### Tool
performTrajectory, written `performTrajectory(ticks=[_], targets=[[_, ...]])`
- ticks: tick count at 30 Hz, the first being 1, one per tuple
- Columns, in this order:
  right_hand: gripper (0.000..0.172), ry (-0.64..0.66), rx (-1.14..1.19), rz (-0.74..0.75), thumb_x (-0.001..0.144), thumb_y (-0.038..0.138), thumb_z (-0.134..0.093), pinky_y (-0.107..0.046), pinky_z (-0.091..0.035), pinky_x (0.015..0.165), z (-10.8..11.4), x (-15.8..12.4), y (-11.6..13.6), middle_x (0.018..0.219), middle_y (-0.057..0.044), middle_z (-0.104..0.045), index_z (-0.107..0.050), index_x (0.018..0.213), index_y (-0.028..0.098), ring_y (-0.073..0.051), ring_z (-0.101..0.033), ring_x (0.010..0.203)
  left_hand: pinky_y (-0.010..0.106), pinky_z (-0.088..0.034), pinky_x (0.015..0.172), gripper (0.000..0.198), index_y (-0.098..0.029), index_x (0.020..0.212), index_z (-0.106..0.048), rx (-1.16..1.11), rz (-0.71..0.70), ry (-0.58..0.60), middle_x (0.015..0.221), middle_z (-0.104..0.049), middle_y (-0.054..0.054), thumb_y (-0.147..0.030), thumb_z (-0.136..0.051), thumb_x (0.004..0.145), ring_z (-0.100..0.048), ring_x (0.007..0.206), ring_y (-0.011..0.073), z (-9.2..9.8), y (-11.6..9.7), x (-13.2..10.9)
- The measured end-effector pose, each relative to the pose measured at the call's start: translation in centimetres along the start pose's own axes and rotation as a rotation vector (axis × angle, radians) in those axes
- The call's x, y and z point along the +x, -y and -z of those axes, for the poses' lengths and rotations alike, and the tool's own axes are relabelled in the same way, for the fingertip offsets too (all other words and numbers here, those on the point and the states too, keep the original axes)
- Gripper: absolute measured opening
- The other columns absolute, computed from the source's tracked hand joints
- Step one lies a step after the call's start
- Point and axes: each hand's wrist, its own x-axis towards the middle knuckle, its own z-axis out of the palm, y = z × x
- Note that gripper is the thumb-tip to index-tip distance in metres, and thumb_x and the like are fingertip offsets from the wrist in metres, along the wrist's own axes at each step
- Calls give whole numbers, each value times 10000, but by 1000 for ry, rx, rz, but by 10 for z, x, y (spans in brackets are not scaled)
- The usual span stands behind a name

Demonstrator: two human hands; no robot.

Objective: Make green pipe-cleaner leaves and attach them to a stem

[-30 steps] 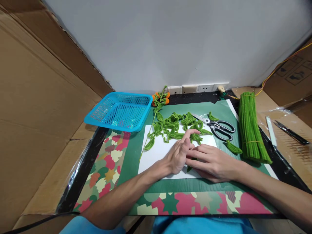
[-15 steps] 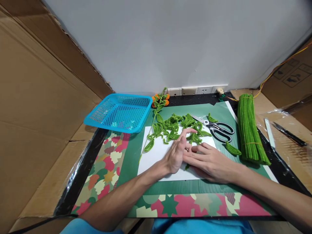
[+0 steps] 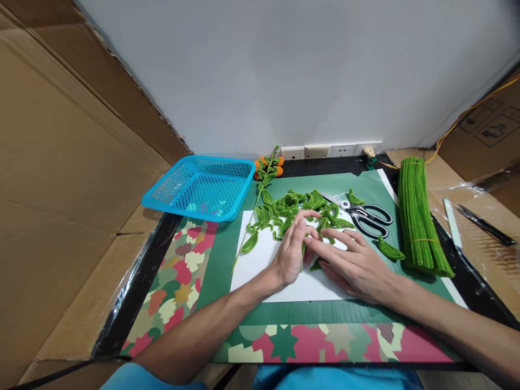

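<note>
Work spot boxed in: grey wall (image 3: 260, 70) on the far side, brown cardboard (image 3: 73, 162) at left. Green mat (image 3: 219, 271) over a black tabletop (image 3: 329, 164), patterned border (image 3: 300, 344) along its near and left sides. White sheet (image 3: 254, 279) on the mat; a strip of plain green between its near edge and that border. Most room on the sheet at its near-left corner. Far side tighter: heap of curled green leaves (image 3: 288, 206) just beyond the fingers, scissors (image 3: 356, 209) right of the heap, bundle of fuzzy green stems (image 3: 418, 216) farther right. Blue basket (image 3: 203, 212) far left, well apart from the hands.

Left hand (image 3: 290, 249) raised on edge, fingers bent; right hand (image 3: 357, 265) lower, fingers reaching to it. The two close together over the sheet. Slim green piece (image 3: 303, 249) between them, beside the left palm. More green under the right fingertips; same piece or not, cannot tell. Exact grip hidden by the fingers
</note>
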Motion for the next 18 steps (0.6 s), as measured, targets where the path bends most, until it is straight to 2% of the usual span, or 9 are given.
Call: performTrajectory(ticks=[3, 7, 10, 12, 18], targets=[[740, -58, -59, -65, 1037, 101, -537, -473, -434, 1079, 0, 0, -6, 1440, -110, -736, -270, 1725, 155, -326, -581, 1418, 192, -324, 414, 503, -231, 1348, -473, 4, 27, -13, 625, -523, -91, -662, -404, 1097, -416, 424, 95, -1, -2, 2], [798, -87, -88, -153, 1044, 127, -547, -509, -446, 1153, 0, 1, -12, 1544, -145, -655, -192, 1756, 190, -335, -531, 1507, 174, -322, 432, 513, -247, 1373, -407, 23, 56, 13, 634, -565, -104, -633, -534, 1059, -419, 432, 86, -1, -3, 2], [812, -75, -66, -179, 1047, 149, -544, -551, -445, 1196, -1, 1, -13, 1604, -140, -601, -167, 1764, 211, -347, -487, 1550, 179, -314, 452, 415, -223, 1090, -492, 71, 59, 21, 597, -494, -102, -637, -487, 1077, -399, 448, 74, 1, -1, 3], [810, -62, -43, -176, 1047, 150, -539, -562, -442, 1215, -2, 2, -13, 1631, -136, -573, -168, 1764, 208, -348, -460, 1571, 189, -307, 458, 461, -209, 915, -480, 76, 60, 28, 587, -459, -87, -636, -459, 1088, -381, 459, 68, 1, 0, 3], [771, -72, 45, -176, 1054, 164, -538, -583, -476, 1193, -2, 1, -15, 1656, -147, -541, -217, 1753, 220, -358, -454, 1570, 214, -268, 468, 509, -196, 824, -494, 6, 70, 51, 598, -381, -84, -641, -483, 1070, -337, 469, 65, -1, 0, 3]])
